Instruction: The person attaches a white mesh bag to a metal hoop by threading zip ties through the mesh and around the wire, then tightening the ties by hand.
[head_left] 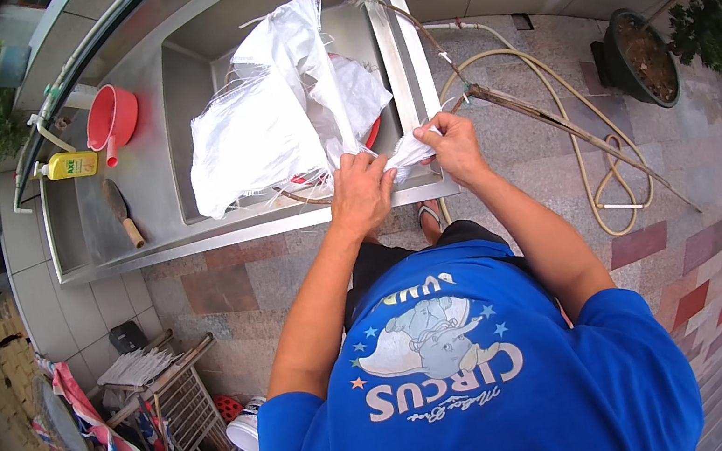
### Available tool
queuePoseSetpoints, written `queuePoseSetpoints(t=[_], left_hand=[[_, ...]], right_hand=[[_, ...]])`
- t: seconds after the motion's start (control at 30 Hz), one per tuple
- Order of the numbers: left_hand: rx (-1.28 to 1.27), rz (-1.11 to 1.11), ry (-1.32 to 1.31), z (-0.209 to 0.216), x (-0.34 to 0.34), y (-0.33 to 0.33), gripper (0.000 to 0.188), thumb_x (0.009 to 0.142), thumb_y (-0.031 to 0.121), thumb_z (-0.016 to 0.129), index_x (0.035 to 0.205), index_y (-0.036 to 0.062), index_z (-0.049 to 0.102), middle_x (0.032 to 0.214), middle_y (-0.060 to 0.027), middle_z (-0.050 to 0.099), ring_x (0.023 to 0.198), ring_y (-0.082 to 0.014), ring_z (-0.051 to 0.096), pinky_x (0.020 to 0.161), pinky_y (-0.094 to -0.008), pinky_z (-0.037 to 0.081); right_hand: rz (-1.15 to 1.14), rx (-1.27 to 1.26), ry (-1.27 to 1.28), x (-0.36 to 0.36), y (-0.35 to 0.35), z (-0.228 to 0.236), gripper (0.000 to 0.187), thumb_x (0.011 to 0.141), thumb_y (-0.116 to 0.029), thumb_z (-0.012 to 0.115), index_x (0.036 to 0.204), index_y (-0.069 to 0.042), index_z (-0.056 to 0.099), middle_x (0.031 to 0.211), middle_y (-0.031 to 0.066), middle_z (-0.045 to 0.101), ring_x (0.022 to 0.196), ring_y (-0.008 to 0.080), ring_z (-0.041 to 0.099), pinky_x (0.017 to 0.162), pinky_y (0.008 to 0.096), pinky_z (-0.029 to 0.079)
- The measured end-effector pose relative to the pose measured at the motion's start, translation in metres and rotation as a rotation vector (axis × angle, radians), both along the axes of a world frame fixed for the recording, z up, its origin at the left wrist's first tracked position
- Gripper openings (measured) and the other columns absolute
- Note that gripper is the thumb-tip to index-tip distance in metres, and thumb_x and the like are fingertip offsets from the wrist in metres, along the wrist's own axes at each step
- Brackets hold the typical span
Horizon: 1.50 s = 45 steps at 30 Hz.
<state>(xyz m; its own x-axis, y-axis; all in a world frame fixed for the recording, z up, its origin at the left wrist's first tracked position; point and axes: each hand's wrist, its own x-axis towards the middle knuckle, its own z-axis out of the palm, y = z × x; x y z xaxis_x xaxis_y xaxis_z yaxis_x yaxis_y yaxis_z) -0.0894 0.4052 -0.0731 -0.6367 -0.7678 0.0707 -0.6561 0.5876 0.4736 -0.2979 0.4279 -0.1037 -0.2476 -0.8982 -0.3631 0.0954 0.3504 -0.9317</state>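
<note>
A white woven plastic sheet (257, 138) with frayed edges, like sack cloth, lies bunched in a steel sink. At the sink's front edge my left hand (362, 191) closes on its gathered lower part. A little to the right, my right hand (459, 149) pinches a twisted end of the same sheet. The stretch between the two hands is drawn into a narrow bunch. Something red (375, 133) shows partly from beneath the sheet. A thin brown hoop passes around the sheet, its course partly hidden by the cloth.
A red dipper (111, 117), a yellow bottle (71, 165) and a trowel with a wooden handle (122, 213) rest on the steel drainboard (157, 192). To the right, a long stick (572, 126) crosses above a coiled hose (583, 181). A potted plant (645, 60) stands beyond.
</note>
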Motion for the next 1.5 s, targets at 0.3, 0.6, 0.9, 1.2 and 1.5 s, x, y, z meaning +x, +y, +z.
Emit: queuePoseSetpoints(t=[0.3, 0.6, 0.9, 1.2, 1.5], left_hand=[[-0.015, 0.083, 0.090, 0.004, -0.009, 0.004, 0.045, 0.088, 0.017, 0.072, 0.129, 0.0009, 0.063, 0.117, -0.0161, 0.065, 0.113, -0.0347, 0.054, 0.095, -0.0474, 0.043], [0.002, 0.155, 0.315, 0.001, -0.042, 0.026, 0.047, 0.074, 0.007, 0.075, 0.119, -0.0058, 0.066, 0.100, -0.0198, 0.056, 0.094, -0.0380, 0.057, 0.081, -0.0429, 0.050], [0.189, 0.302, 0.395, -0.001, -0.040, 0.010, 0.007, 0.083, 0.005, 0.075, 0.086, -0.0017, 0.072, 0.079, -0.0197, 0.070, 0.072, -0.0366, 0.071, 0.066, -0.0413, 0.054], [0.328, 0.319, 0.389, 0.008, -0.041, 0.003, 0.017, 0.095, 0.014, 0.073, 0.092, -0.0017, 0.069, 0.073, -0.0178, 0.069, 0.065, -0.0233, 0.066, 0.063, -0.0374, 0.051], [0.033, 0.029, 0.204, 0.013, -0.041, 0.010, 0.019, 0.081, 0.000, 0.070, 0.099, 0.0014, 0.067, 0.090, -0.0195, 0.067, 0.087, -0.0411, 0.065, 0.077, -0.0471, 0.053]], right_hand=[[-0.132, -0.068, -0.059, -0.004, 0.029, 0.008, 0.017, 0.090, -0.009, 0.076, 0.083, 0.002, 0.065, 0.072, 0.0084, 0.069, 0.067, 0.0145, 0.065, 0.060, 0.0348, 0.048], [0.150, -0.780, 0.720, 0.027, 0.053, 0.062, 0.015, 0.081, 0.006, 0.071, 0.080, 0.001, 0.057, 0.078, 0.0163, 0.055, 0.074, 0.0372, 0.058, 0.064, 0.0427, 0.047], [-0.098, -0.188, 0.229, -0.019, 0.031, 0.026, 0.019, 0.095, -0.017, 0.067, 0.098, 0.002, 0.071, 0.085, 0.0155, 0.074, 0.076, 0.0252, 0.071, 0.069, 0.0377, 0.055], [0.371, 0.239, 0.984, -0.042, -0.048, 0.020, 0.022, 0.083, -0.017, 0.071, 0.093, 0.003, 0.075, 0.099, 0.0281, 0.074, 0.095, 0.0444, 0.073, 0.083, 0.0513, 0.058], [0.280, 0.117, 0.612, -0.057, -0.048, -0.002, 0.011, 0.086, -0.009, 0.069, 0.090, 0.000, 0.074, 0.092, 0.0170, 0.076, 0.083, 0.0280, 0.074, 0.073, 0.0404, 0.058]])
